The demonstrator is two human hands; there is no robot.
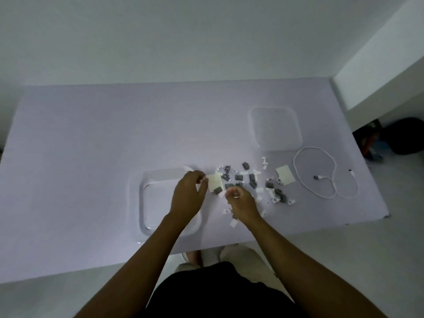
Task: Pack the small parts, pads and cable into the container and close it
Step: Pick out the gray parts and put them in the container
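The clear container (146, 203) sits open at the table's left-centre. Its clear lid (275, 129) lies apart at the back right. Several grey and white small parts (252, 180) are scattered between them. One cream pad (215, 182) lies just right of the container and a second pad (285, 175) lies farther right. The white cable (325, 177) lies looped at the far right. My left hand (188, 193) hovers over the container's right rim, fingers pinched on a small white part. My right hand (241, 203) is curled over the near parts, a pale bit at its fingertips.
The pale table (80, 157) ends close to my body at the front and just past the cable on the right. A few white parts (234, 222) lie near the front edge under my right wrist. Dark bags (390, 138) sit on the floor to the right.
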